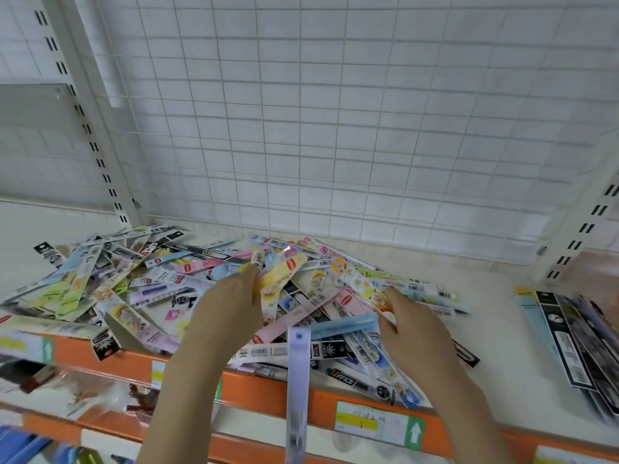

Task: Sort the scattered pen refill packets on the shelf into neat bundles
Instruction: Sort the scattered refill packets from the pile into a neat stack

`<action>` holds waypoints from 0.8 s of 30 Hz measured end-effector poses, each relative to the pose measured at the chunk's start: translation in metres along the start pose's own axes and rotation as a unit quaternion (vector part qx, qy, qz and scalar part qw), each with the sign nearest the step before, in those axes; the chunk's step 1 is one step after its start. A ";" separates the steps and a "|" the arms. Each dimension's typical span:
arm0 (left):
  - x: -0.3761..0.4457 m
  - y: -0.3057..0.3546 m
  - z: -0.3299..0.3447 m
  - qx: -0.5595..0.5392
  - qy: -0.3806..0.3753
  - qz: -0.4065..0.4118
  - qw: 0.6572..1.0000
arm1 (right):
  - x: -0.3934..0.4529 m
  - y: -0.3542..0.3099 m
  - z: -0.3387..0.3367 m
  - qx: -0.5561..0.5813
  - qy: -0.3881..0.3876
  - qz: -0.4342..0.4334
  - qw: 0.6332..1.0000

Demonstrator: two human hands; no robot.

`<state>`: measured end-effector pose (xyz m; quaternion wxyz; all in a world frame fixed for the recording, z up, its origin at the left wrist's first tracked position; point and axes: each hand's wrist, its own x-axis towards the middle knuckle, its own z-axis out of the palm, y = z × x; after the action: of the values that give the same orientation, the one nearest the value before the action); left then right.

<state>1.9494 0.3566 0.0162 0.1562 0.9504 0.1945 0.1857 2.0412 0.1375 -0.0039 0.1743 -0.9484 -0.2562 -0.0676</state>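
Lavender packet [297, 380] hangs over shelf [495, 336] edge. My left hand [227, 309] fingers pinch yellow packets [273, 279]; right hand [407, 326] fingers grip floral packet [360, 283] atop pile [110, 289].

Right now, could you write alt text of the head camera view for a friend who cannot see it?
Two bare hands reach into a messy pile of colourful pen refill packets on a white shelf: the left hand holds yellow packets, the right hand touches patterned ones. A tidier stack of packets lies at right, before a wire grid.
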 end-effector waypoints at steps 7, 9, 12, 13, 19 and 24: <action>-0.018 0.013 0.019 -0.057 -0.045 -0.064 0.995 | 0.000 -0.005 0.006 0.003 -0.027 -0.012 1.000; -0.021 0.012 0.019 -0.078 -0.051 -0.078 0.993 | 0.001 -0.003 0.008 -0.002 -0.033 -0.011 0.999; -0.019 0.009 0.014 -0.043 -0.038 -0.083 0.995 | 0.003 -0.001 0.008 -0.002 -0.039 -0.004 0.999; -0.018 0.008 0.013 -0.024 -0.029 -0.086 0.996 | 0.005 -0.001 0.008 -0.001 -0.039 -0.006 0.999; -0.020 0.003 0.009 0.007 -0.004 -0.115 0.993 | 0.009 -0.013 0.011 -0.007 -0.082 -0.057 0.995; -0.021 0.003 0.009 -0.001 -0.010 -0.115 0.993 | 0.008 -0.014 0.020 -0.016 -0.092 -0.058 0.994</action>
<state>1.9360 0.3429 0.0035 0.1797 0.9233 0.3009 0.1572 2.0416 0.1603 -0.0167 0.1308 -0.9366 -0.3250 0.0062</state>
